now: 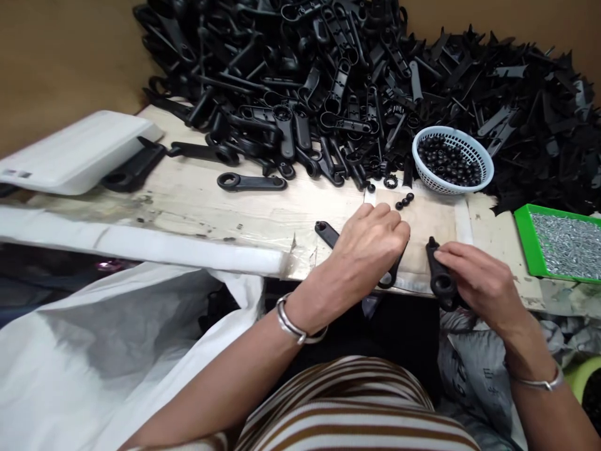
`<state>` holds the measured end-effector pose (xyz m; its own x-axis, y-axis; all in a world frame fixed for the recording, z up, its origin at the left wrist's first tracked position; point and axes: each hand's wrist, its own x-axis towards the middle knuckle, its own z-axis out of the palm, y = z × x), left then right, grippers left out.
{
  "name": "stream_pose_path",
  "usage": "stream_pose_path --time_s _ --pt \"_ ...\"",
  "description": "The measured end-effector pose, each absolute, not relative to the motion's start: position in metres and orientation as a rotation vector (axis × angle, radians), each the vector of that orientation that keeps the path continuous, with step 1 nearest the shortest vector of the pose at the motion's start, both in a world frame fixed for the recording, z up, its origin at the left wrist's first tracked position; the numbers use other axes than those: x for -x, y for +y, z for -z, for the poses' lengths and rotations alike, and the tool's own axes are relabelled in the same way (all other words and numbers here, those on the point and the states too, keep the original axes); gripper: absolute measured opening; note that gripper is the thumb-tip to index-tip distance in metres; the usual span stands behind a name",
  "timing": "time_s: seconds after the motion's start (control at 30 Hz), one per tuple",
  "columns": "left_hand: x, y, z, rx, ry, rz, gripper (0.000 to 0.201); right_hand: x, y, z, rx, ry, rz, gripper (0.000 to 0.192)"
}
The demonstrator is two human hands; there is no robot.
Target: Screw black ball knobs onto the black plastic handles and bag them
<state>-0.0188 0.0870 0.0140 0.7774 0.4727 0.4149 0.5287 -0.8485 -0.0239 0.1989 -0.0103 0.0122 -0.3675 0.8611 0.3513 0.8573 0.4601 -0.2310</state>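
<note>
My left hand [370,247] is closed, its knuckles up, above the front of the bench. Its fingertips are hidden, so what they grip cannot be made out. A black plastic arm [390,277] shows partly beneath that hand, and another black arm [326,233] sticks out on its left. My right hand [483,282] pinches a black plastic arm with a round ring end [441,275], held near the bench's front edge with the ring toward me. Just beyond my left hand lie a few small black balls [404,202].
Black plastic parts [300,81] are heaped along the back. A pale blue basket [453,160] holds black balls; a green tray [524,241] at right holds small metal pins. On the left are a white box-like object [79,150] and a white padded edge [141,241]. One loose arm [251,182] lies mid-bench.
</note>
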Motion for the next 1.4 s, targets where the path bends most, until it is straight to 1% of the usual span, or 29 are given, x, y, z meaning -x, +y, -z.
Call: stream_pose_path --time_s 0.1,0.23,0.47,0.57,0.7,0.8,0.93,1.13,1.4 --pt "0.011 0.080 -0.005 2.865 -0.801 0.497 0.018 -0.193 -0.020 0.000 1.360 -2.368 0.161 0.030" --pt "0.003 0.075 -0.004 2.895 -0.781 0.459 0.016 -0.187 -0.022 -0.003 1.366 -2.425 0.309 0.029" --pt "-0.010 0.072 -0.003 2.935 -0.742 0.415 0.020 -0.180 -0.022 -0.009 1.477 -2.434 0.555 0.019" --pt "-0.011 0.073 0.000 2.932 -0.715 0.443 0.019 -0.181 -0.023 -0.008 1.532 -2.429 0.504 0.020" --pt "-0.010 0.076 0.001 2.943 -0.707 0.467 0.018 -0.191 -0.029 -0.010 1.563 -2.419 0.309 0.030" --pt "-0.005 0.076 -0.001 2.943 -0.752 0.501 0.016 -0.204 -0.036 -0.014 1.578 -2.307 0.289 0.032" --pt "0.026 0.075 -0.005 2.920 -0.912 0.585 0.017 -0.215 -0.045 -0.018 1.615 -2.134 0.328 0.032" --pt "0.084 0.075 0.001 2.936 -1.054 0.658 0.017 -0.193 -0.054 -0.016 1.567 -2.235 0.052 0.033" --pt "0.084 0.071 0.011 3.132 -1.154 0.445 0.018 -0.183 -0.059 0.002 1.586 -2.241 0.152 0.025"
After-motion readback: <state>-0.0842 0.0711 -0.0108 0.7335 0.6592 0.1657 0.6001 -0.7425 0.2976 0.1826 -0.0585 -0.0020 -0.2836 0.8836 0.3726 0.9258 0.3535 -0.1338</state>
